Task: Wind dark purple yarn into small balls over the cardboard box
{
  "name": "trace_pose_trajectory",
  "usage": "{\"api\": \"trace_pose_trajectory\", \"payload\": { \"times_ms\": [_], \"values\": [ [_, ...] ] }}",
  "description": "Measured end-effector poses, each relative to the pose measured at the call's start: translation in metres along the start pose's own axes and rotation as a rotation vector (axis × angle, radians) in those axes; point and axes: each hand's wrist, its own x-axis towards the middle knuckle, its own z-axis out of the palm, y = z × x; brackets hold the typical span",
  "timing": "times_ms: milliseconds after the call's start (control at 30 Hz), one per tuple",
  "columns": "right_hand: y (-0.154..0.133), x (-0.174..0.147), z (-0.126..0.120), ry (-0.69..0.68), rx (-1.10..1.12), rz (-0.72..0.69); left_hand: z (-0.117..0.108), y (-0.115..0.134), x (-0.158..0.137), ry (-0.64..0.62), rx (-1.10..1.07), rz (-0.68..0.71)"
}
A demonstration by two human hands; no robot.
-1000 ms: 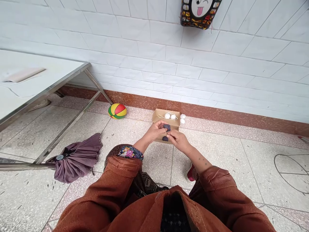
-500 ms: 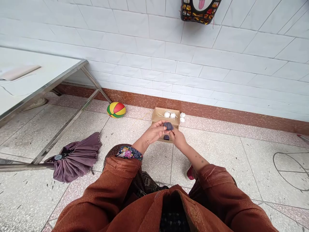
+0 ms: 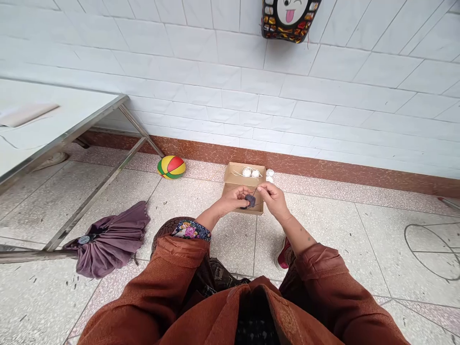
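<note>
My left hand (image 3: 234,199) is closed around a small dark purple-grey yarn ball (image 3: 250,200) above an open cardboard box (image 3: 260,211). With thumb and finger my right hand (image 3: 273,197) pinches a strand of the same dark yarn (image 3: 255,190), which runs taut from the ball. The raised flap of the box carries two white yarn balls (image 3: 247,172) with loose white ends. Part of the box's inside is hidden behind my hands.
More white balls (image 3: 270,173) lie on the floor right of the box. A colourful ball (image 3: 171,167) rests by the wall. Left stand a metal-framed table (image 3: 93,105) and a folded purple umbrella (image 3: 111,239). A black basket (image 3: 287,21) hangs on the tiled wall.
My right hand has moved away from the ball, up and to the right, drawing out a strand. My left hand has lowered slightly with the ball.
</note>
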Motion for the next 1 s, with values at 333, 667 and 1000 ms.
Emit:
{"api": "trace_pose_trajectory", "payload": {
  "times_ms": [333, 667, 1000],
  "values": [
    [0.022, -0.021, 0.031, -0.288, -0.164, 0.018, -0.004, 0.002, 0.007, 0.182, -0.173, 0.123],
    [0.012, -0.001, 0.004, -0.122, -0.202, -0.130, -0.005, -0.007, 0.007, 0.030, 0.033, 0.107],
    [0.024, -0.012, 0.030, -0.235, -0.224, -0.026, 0.000, 0.003, 0.002, 0.145, -0.341, 0.201]
  ]
}}
